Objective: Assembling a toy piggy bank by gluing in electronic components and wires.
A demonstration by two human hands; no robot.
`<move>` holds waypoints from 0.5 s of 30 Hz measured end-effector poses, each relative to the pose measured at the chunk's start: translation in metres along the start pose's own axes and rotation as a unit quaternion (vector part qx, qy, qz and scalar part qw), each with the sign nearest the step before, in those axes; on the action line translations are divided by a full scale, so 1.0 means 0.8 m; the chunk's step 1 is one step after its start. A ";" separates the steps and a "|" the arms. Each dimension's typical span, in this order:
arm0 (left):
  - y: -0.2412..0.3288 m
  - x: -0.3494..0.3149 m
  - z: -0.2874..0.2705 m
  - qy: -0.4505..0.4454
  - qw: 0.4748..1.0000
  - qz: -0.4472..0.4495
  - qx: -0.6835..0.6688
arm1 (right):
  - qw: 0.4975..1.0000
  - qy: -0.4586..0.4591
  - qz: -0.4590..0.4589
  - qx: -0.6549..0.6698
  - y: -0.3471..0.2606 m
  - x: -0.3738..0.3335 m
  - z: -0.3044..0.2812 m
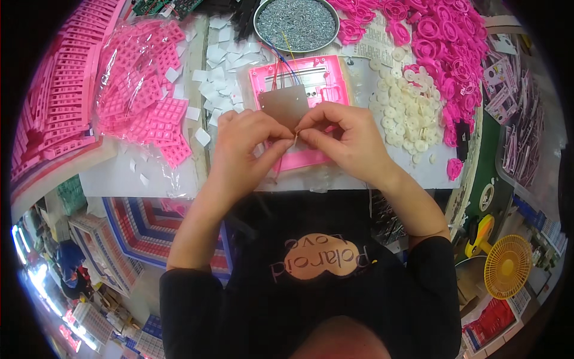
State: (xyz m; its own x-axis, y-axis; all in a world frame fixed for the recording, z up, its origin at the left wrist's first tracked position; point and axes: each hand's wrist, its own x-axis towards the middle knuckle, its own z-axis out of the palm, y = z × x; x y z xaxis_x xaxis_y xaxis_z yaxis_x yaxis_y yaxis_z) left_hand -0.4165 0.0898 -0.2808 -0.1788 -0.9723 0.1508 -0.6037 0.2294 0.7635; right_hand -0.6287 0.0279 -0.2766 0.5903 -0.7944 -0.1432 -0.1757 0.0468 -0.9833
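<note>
My left hand [248, 143] and my right hand [344, 134] meet over a pink plastic housing [299, 160], thumb and forefinger of each pinched together. Between the fingertips is a tiny, thin, pale piece, too small to name. Just beyond the fingertips a flat brown-grey board [283, 103] covers part of the housing. Red, blue and yellow wires [292, 70] rise from behind the board toward the far side. The lower part of the housing is partly hidden by my hands.
A round metal pan of screws [296, 25] stands beyond the housing. White paper squares [224, 90] and pink button sheets [140, 90] lie left. To the right are cream discs [412, 107] and a heap of bright pink parts [445, 45]. A yellow fan [508, 266] is lower right.
</note>
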 end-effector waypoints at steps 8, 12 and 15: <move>0.002 0.001 -0.008 -0.029 0.999 0.012 0.031 | 0.998 -0.010 0.053 -0.027 -0.003 0.005 0.002; 0.003 -0.002 -0.004 -0.013 0.999 0.003 0.035 | 0.998 0.001 0.035 -0.045 -0.002 0.002 0.007; 0.010 -0.005 0.004 0.019 0.998 -0.012 0.057 | 0.998 0.003 0.013 -0.058 -0.003 0.001 0.009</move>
State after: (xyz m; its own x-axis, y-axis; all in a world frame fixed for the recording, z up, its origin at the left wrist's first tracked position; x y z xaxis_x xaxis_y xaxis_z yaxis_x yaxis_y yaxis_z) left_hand -0.4232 0.0952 -0.2776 -0.1346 -0.9783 0.1578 -0.6922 0.2067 0.6915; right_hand -0.6216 0.0314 -0.2749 0.5788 -0.7980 -0.1681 -0.2814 -0.0019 -0.9596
